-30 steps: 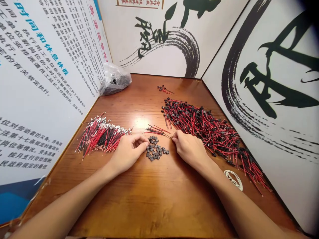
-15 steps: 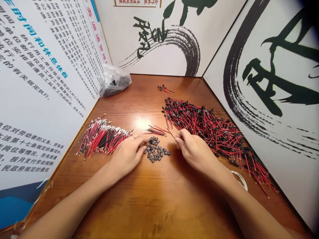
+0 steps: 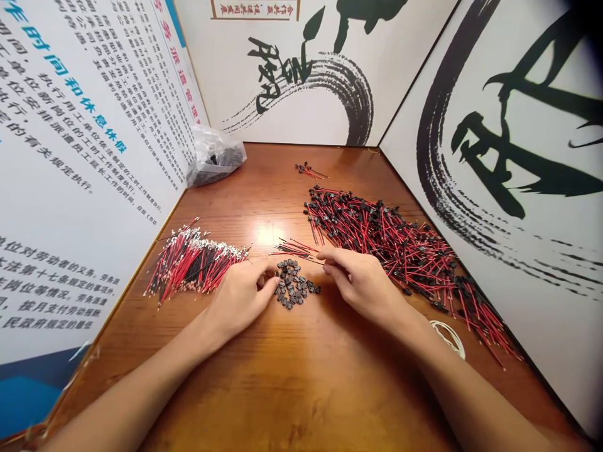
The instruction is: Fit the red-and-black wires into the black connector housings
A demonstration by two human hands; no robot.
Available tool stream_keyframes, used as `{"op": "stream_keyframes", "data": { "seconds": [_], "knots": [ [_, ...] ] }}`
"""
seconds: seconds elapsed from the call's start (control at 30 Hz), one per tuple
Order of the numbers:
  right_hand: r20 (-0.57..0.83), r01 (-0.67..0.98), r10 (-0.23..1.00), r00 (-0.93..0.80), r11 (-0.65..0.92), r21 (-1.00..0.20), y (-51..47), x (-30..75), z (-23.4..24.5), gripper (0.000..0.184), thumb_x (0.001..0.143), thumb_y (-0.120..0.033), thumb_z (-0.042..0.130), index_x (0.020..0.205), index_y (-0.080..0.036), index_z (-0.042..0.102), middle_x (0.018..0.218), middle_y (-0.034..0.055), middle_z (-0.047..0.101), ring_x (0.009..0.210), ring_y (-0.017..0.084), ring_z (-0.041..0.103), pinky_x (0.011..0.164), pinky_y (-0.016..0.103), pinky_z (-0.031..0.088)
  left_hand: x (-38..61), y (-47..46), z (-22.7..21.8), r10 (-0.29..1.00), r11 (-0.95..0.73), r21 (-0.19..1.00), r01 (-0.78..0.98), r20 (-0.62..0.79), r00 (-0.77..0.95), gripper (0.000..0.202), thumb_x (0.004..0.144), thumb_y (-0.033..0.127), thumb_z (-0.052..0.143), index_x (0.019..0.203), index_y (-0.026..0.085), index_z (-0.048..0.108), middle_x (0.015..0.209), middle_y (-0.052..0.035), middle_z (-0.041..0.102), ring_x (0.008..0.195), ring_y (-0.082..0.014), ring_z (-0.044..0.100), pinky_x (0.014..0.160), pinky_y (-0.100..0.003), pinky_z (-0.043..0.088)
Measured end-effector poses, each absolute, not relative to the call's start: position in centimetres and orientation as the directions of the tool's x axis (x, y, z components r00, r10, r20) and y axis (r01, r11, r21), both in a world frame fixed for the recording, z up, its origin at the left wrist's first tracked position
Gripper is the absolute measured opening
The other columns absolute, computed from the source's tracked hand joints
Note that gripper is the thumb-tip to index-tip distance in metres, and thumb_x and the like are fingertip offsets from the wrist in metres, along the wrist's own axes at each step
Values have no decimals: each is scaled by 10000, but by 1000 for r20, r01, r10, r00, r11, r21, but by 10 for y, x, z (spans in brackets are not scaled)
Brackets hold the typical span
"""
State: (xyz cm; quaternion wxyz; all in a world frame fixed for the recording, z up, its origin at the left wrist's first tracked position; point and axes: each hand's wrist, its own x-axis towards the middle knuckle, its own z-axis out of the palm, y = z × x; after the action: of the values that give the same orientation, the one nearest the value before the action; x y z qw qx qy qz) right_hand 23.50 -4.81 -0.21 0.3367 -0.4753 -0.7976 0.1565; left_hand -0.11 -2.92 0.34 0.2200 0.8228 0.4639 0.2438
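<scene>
My right hand (image 3: 360, 276) pinches a thin dark wire (image 3: 316, 260) between thumb and forefinger; its free end points left, toward a small bundle of red and black wires (image 3: 294, 247). My left hand (image 3: 245, 292) is closed, thumb against fingers, at the left edge of a cluster of small black connector housings (image 3: 296, 289). Whatever lies between those fingertips is hidden. Just beyond the left hand spreads a heap of loose red and black wires (image 3: 188, 267) with white-looking tips.
A long pile of red and black wires with black connectors (image 3: 377, 232) runs along the right wall. A few similar pieces (image 3: 311, 170) lie at the back. A clear plastic bag (image 3: 217, 160) of dark parts stands back left. A pale coiled cord (image 3: 450, 339) lies by my right forearm.
The right-hand fingers have shifted slightly left, and the wire in them now lies flatter, pointing more to the left. My left hand stays by the housings, its fingertips slightly lower.
</scene>
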Motion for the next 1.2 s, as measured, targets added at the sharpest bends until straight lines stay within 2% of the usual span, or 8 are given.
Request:
{"op": "stream_keyframes", "data": {
  "seconds": [0.1, 0.2, 0.3, 0.5, 0.87, 1.2],
  "knots": [
    [409, 635, 851, -329, 520, -572, -48, 234, -1, 254, 954, -119, 459, 1083, -195, 664, 1095, 77, 729, 967, 198, 694, 849, 323, 539, 0, -31, 6, 912, -372, 740, 561, 180, 368, 113, 809, 126, 625, 888, 162, 698, 746, -15, 713, 643, -140, 648, 646, -277, 525],
    [422, 613, 850, -317, 522, -592, -48, 232, 1, 223, 939, -117, 480, 1001, -187, 682, 981, 63, 747, 855, 182, 705, 776, 301, 548, 2, -33, 9, 955, -189, 902, 388, 77, 285, 74, 772, 125, 636, 833, 147, 672, 765, -33, 733, 662, -148, 691, 638, -265, 572],
    [419, 618, 851, -315, 519, -590, -49, 231, 5, 189, 921, -115, 499, 906, -183, 674, 869, 46, 736, 759, 166, 686, 714, 280, 527, 3, -33, 11, 963, -68, 966, 250, -2, 270, 39, 753, 126, 639, 791, 136, 638, 722, -40, 727, 608, -146, 688, 589, -257, 586],
    [349, 651, 876, -333, 481, -587, -52, 230, 8, 175, 919, -115, 460, 878, -185, 616, 854, 50, 690, 766, 169, 638, 724, 292, 482, 5, -31, 16, 955, -119, 956, 267, 37, 294, 52, 729, 123, 678, 776, 138, 662, 737, -34, 724, 634, -134, 677, 609, -247, 581],
    [380, 602, 866, -325, 499, -623, -56, 227, 14, 122, 861, -119, 509, 808, -179, 601, 727, 9, 636, 631, 129, 556, 616, 250, 407, 5, -33, 18, 944, -159, 945, 285, 61, 324, 134, 702, 111, 719, 833, 137, 704, 780, -42, 709, 686, -134, 641, 652, -258, 540],
    [386, 553, 845, -369, 534, -640, -58, 223, 16, 166, 907, -127, 487, 901, -201, 636, 777, 13, 660, 674, 140, 573, 647, 261, 421, 6, -36, 20, 931, -185, 955, 231, 95, 352, 93, 710, 102, 711, 791, 144, 692, 798, -50, 715, 717, -144, 657, 662, -265, 560]
  ]
}}
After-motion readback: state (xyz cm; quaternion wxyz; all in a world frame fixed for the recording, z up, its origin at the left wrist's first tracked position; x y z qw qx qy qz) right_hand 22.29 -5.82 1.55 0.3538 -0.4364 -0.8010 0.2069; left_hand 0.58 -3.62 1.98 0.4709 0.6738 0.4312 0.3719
